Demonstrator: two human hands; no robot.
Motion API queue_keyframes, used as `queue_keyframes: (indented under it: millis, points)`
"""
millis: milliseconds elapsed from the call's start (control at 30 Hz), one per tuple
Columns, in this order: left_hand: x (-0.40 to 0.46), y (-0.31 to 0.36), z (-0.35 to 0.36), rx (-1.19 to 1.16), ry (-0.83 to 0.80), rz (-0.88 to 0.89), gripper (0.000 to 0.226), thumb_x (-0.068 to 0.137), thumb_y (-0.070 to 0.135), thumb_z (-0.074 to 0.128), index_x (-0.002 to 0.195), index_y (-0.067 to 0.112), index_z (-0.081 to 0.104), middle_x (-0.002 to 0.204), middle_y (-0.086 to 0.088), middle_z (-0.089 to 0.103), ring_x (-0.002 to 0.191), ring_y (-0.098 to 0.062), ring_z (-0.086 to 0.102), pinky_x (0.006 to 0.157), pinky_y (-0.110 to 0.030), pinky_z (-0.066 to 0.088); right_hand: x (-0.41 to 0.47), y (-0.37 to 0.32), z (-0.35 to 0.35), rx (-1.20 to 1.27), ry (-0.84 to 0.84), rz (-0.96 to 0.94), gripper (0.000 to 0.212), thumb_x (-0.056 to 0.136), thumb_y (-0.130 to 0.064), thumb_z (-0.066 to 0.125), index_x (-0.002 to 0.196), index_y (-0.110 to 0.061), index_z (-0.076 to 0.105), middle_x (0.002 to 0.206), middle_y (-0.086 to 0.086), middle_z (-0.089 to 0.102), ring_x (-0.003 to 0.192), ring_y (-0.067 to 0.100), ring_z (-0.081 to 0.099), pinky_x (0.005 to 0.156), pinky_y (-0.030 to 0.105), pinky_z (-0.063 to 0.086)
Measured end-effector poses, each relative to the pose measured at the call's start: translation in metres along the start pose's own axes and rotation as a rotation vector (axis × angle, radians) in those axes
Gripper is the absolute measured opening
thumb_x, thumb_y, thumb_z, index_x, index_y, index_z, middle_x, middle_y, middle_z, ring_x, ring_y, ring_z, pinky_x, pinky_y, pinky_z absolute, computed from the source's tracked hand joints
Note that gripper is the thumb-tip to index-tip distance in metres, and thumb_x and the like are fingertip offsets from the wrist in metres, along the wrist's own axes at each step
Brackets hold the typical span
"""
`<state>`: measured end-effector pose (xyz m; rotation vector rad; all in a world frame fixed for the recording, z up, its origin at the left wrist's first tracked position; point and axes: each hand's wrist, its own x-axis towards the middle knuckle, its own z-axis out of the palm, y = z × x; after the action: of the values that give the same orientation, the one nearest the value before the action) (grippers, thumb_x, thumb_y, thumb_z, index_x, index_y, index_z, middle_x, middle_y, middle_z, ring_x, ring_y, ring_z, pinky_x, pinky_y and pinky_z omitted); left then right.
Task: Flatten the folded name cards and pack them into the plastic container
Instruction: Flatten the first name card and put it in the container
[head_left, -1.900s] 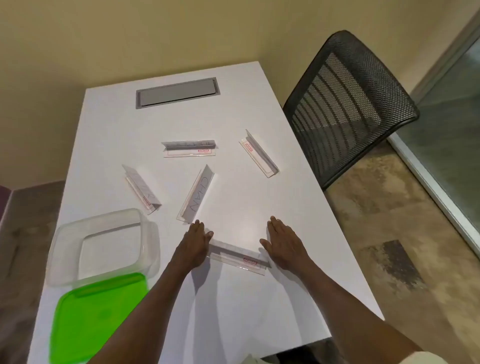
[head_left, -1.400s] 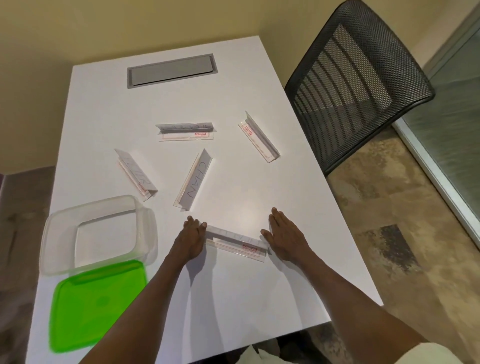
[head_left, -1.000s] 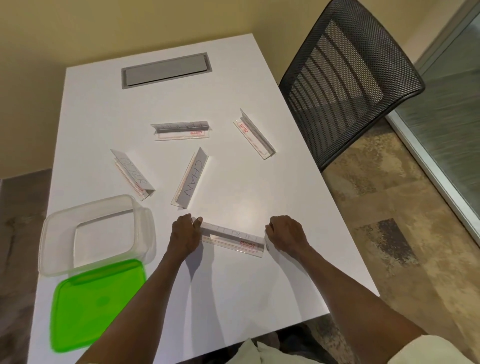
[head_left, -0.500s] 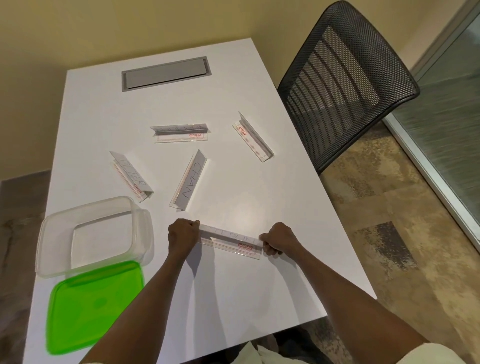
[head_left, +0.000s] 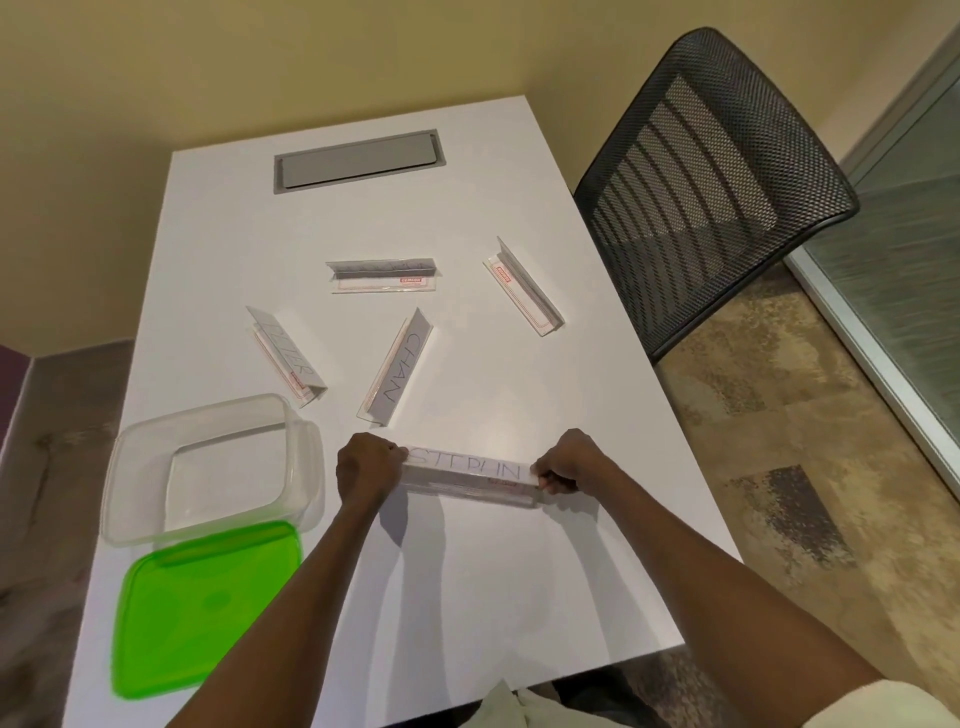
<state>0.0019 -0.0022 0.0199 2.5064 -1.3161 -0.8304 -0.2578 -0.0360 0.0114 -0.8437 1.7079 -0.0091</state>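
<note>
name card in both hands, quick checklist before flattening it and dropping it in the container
1. Left hand grip on the name card: ok, curled round its left end.
2. Right hand grip: ok, pinching the right end.
3. Card already flat: not ok, it looks folded still.
4. Plastic container open: ok, green lid lies beside it.
5. Container holds no cards yet: ok, nothing shows inside.
6. Cards left: four folded cards stand on the table.

Glossy white table (head_left: 519, 597), seemingly clear-plastic container (head_left: 124, 467)
</note>
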Motion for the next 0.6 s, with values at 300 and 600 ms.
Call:
queue_keyframes:
  millis: [300, 600]
  points:
    - [-0.005, -0.012, -0.006, -0.21, 0.04, -0.068, 0.013, 0.081, 0.019, 0.071, 0.087, 0.011, 0.078, 0.091, -0.012, 0.076, 0.088, -0.031, 0.068, 0.073, -0.028, 0.049, -0.005, -0.033, -0.016, -0.119, 0.098, -0.255, 0.006, 0.072, 0.003, 0.068, 0.067, 0.005, 0.067, 0.053, 0.013, 0.06, 0.041, 0.019, 0.05, 0.052, 0.025, 0.045]
    - [0.0, -0.021, 0.0, -0.396, 0.06, -0.121, 0.018, 0.073, 0.018, 0.079, 0.09, 0.013, 0.076, 0.098, -0.006, 0.075, 0.093, -0.025, 0.067, 0.083, -0.032, 0.051, 0.009, -0.026, -0.008, -0.086, 0.2, -0.38, 0.008, 0.067, 0.005, 0.073, 0.071, 0.0, 0.069, 0.065, 0.012, 0.066, 0.053, 0.018, 0.057, 0.06, 0.029, 0.049]
